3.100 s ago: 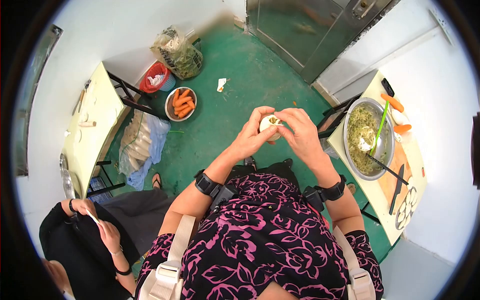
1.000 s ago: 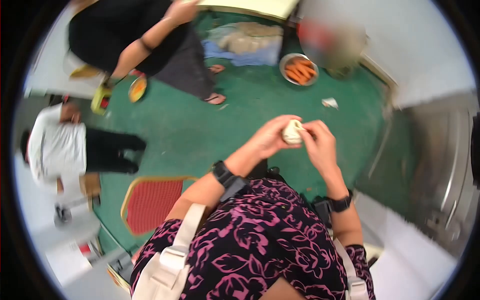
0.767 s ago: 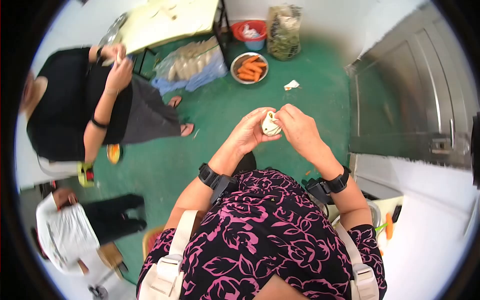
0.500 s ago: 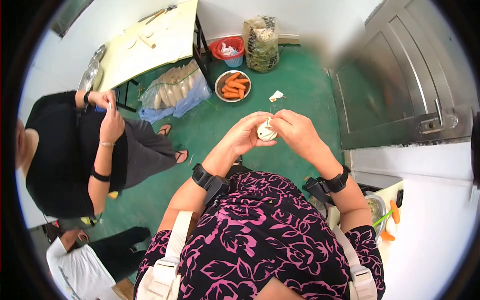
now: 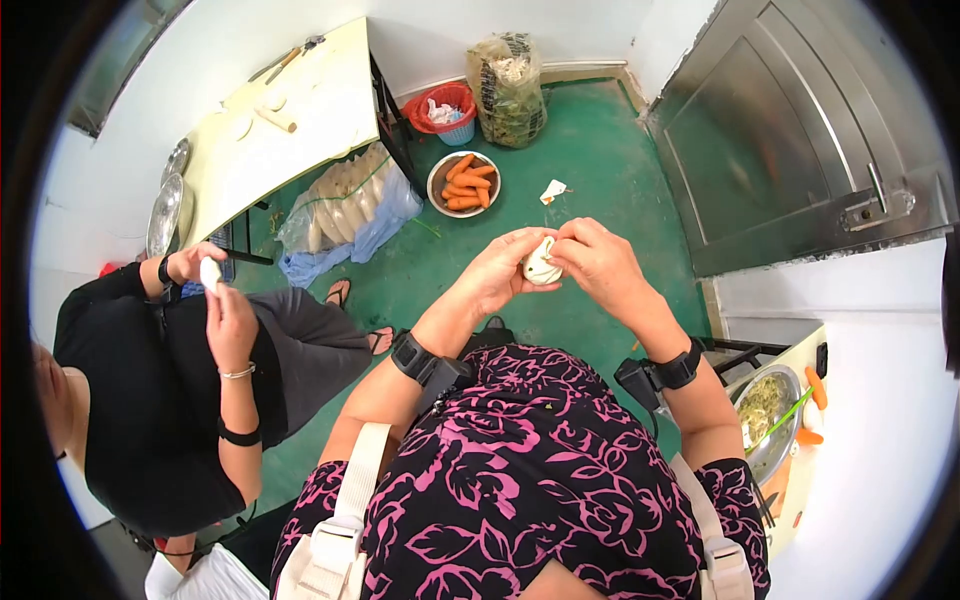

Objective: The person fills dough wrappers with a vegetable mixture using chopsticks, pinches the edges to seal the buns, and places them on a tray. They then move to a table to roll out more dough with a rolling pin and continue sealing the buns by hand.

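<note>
A small white pleated dough bun sits between my two hands in front of my chest. My left hand cups it from the left side, its fingers curled round it. From the right, the thumb and fingers of my right hand pinch the gathered top edge. Twisted folds run round the dough, and a small dark spot shows on its left side. Both hands hold it in the air above the green floor.
At left, a co-worker holds a white piece. A table stands behind. Carrots fill a floor bowl, near a bin and a bag. At right, a metal bowl holds shredded filling. A door stands ahead.
The right hand still pinches the bun, with its fingers slightly shifted along the top. My view has turned a little, bringing more of the right-hand bowl in. The co-worker's hands appear lower.
</note>
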Available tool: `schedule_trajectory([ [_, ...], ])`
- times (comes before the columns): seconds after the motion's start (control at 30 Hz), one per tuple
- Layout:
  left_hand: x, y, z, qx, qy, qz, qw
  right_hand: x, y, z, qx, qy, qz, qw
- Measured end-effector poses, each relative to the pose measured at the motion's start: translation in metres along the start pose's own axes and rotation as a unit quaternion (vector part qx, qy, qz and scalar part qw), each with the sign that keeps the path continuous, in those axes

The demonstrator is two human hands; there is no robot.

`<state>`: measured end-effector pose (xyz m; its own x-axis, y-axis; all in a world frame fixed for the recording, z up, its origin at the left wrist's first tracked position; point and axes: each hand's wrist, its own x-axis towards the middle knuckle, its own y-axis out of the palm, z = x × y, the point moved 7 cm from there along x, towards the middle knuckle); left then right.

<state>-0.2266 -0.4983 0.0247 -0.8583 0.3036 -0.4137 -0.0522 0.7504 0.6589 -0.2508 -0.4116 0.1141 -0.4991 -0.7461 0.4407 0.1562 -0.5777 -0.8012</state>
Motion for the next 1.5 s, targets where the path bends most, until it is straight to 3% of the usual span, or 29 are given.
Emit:
schedule_trajectory([
  [0.13,0.001,-0.005,-0.003,0.04,-0.014,0.004,0.999,0.004,-0.003,0.002,-0.002,0.07,-0.019,0.997],
  [0.43,-0.003,-0.007,0.005,0.082,-0.045,0.01,0.996,-0.01,0.016,0.003,-0.007,0.071,-0.039,0.997],
  [0.53,-0.004,-0.013,0.009,0.04,-0.049,-0.014,0.998,-0.013,0.016,0.007,-0.046,0.061,-0.05,0.996],
  [0.63,-0.011,-0.005,0.005,-0.102,-0.072,0.074,0.989,-0.016,0.014,0.005,-0.053,0.092,-0.097,0.99],
  [0.73,-0.015,-0.011,0.001,-0.071,-0.013,0.128,0.989,-0.019,0.014,-0.002,0.01,0.175,-0.119,0.977],
  [0.87,-0.01,-0.027,0.006,-0.013,0.074,0.057,0.996,-0.018,0.023,0.001,0.072,0.235,-0.122,0.962],
  [0.93,-0.01,-0.024,0.005,-0.009,0.088,0.017,0.996,-0.014,0.026,0.004,0.065,0.238,-0.096,0.964],
  [1.03,-0.01,-0.025,0.003,0.028,0.1,0.004,0.995,-0.004,0.019,0.021,-0.044,0.126,-0.061,0.989],
  [1.13,-0.008,-0.024,-0.005,0.081,0.118,-0.011,0.99,0.005,0.011,0.026,-0.07,0.089,-0.064,0.992],
  [1.4,-0.003,-0.022,-0.022,0.197,0.153,0.004,0.968,0.015,0.002,0.023,-0.055,0.124,-0.103,0.985],
  [1.5,0.002,-0.028,-0.021,0.206,0.118,0.013,0.971,0.016,0.008,0.022,-0.07,0.098,-0.105,0.987],
])
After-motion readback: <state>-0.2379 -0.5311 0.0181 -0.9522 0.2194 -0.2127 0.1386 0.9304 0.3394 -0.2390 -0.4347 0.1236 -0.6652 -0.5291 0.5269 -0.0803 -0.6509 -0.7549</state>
